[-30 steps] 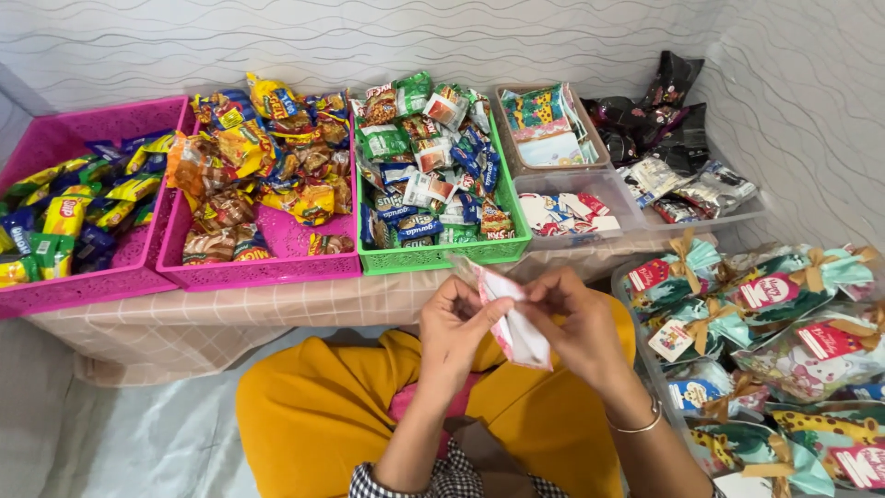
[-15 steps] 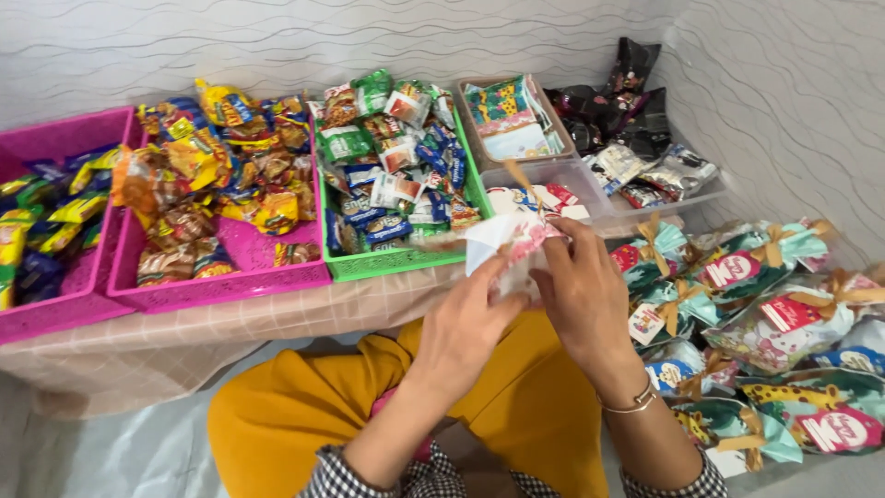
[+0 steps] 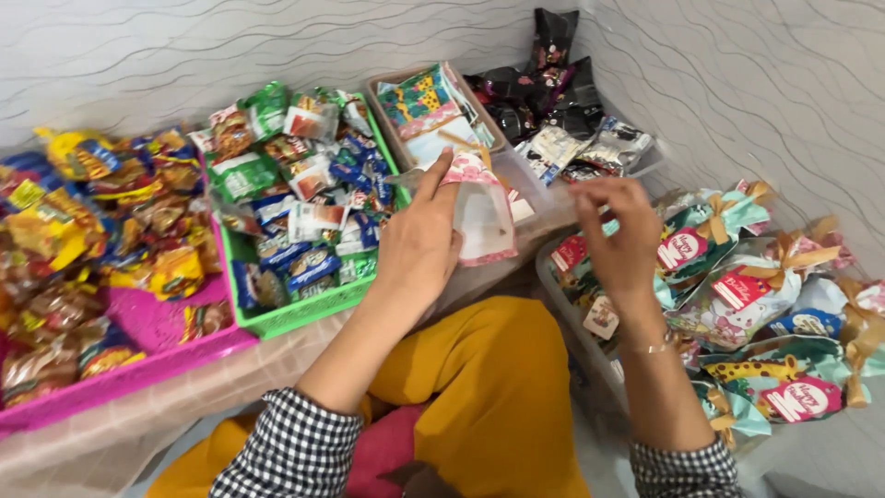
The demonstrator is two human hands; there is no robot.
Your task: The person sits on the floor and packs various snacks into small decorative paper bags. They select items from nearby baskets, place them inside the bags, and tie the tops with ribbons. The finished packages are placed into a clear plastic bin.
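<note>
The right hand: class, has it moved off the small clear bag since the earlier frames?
Yes. The right hand has let go and shifted right, towards the ribboned packs; the left hand holds the small clear bag.

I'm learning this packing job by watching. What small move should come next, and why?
Probably the right hand reaches into the green basket for a snack packet. The left hand holds up a small clear bag that looks empty, and the right hand is free.

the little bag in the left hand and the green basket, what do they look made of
The little bag looks like thin glossy plastic film: partly see-through, soft, creased where the left hand holds it. The green basket looks like rigid moulded plastic, with a slotted wall and smooth rim.
</note>
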